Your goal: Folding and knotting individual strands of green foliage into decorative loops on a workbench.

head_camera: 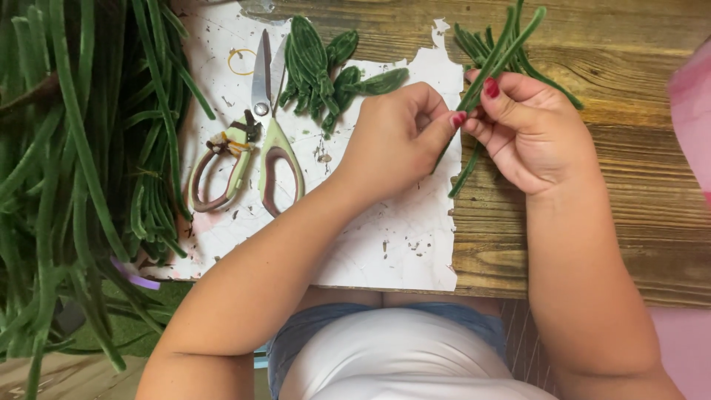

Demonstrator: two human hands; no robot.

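My right hand [529, 130] grips a small bundle of green fuzzy stems [498, 55], like chenille wire, that fan out above the fingers and poke out below the palm. My left hand [392, 137] meets it from the left, its fingertips pinching the same stems at the point where the right thumb presses. Both hands hover over the right edge of a torn white sheet [392, 244] on a wooden table [629, 192].
Scissors [263, 141] with pale green and brown handles lie shut on the sheet. Several finished green leaf shapes [326, 67] lie beside them. A large heap of long green stems [74, 163] fills the left side. Something pink [692, 111] shows at the right edge.
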